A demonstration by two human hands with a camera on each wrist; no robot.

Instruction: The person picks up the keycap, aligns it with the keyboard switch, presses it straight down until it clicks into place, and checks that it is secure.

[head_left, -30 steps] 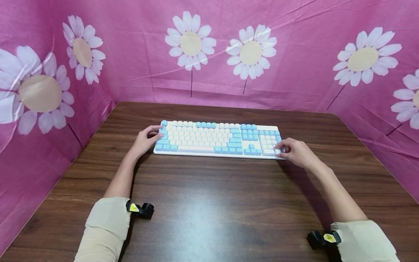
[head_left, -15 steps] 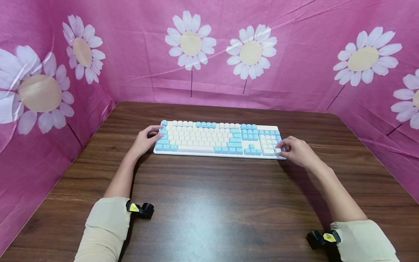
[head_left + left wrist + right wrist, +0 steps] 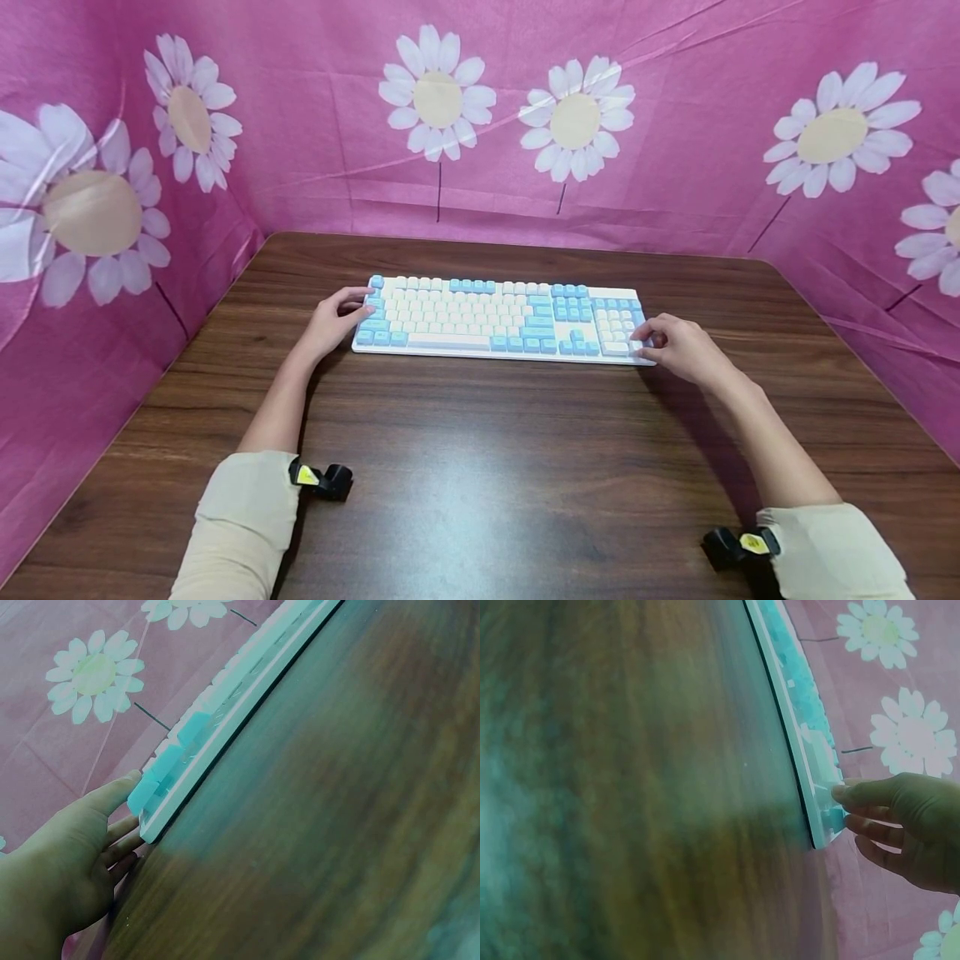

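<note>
A white and light-blue keyboard lies flat across the brown table in the head view, its number pad on the right. My left hand grips its left end. In the left wrist view the thumb rests on the blue end keys, while the other fingers sit lower against the side edge. At the opposite end, my right hand holds the keyboard by the number-pad corner. The right wrist view has that thumb on the corner's top and the other fingers beyond the end, partly hidden by the keyboard.
The wood-grain table extends in front of and behind the keyboard. A pink cloth printed with white daisies hangs round the back and sides. Black wrist cameras are strapped at both pale sleeves.
My right hand has shifted very slightly to the right along the keyboard's end. The keyboard and my left hand look the same.
</note>
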